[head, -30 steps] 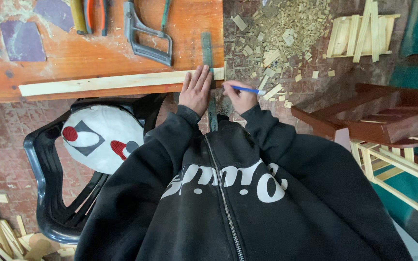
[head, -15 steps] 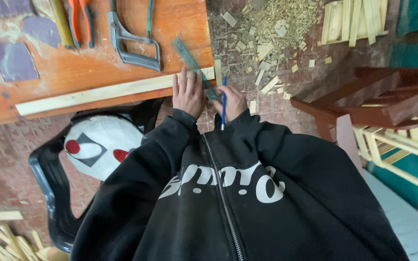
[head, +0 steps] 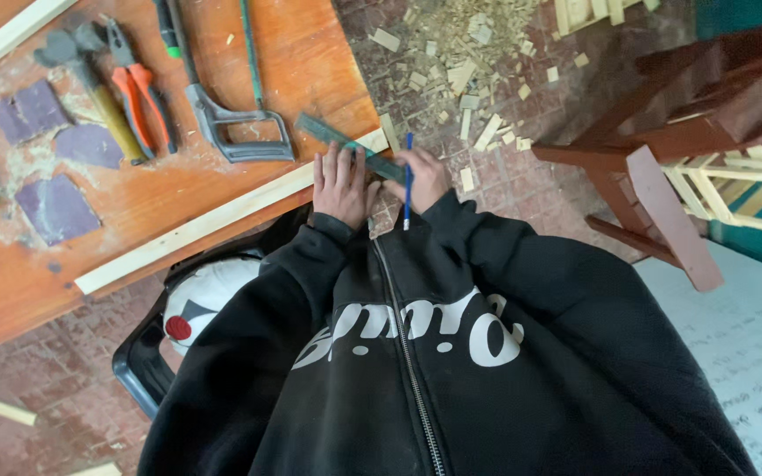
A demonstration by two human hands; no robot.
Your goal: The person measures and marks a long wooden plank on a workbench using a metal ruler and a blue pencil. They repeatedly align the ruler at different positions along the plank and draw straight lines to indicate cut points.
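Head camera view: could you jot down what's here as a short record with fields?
Left hand: flat on a long pale wooden strip
Right hand: holds a blue pen and a green ruler
Ruler: lies slanted across the strip's end
Surface: orange wooden table
Tools beyond: hacksaw, orange-handled pliers, hammer
Floor: wood offcuts

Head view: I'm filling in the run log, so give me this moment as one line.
left hand: flat on wood strip | right hand: holds blue pen, touches green ruler | nearby: hacksaw, pliers
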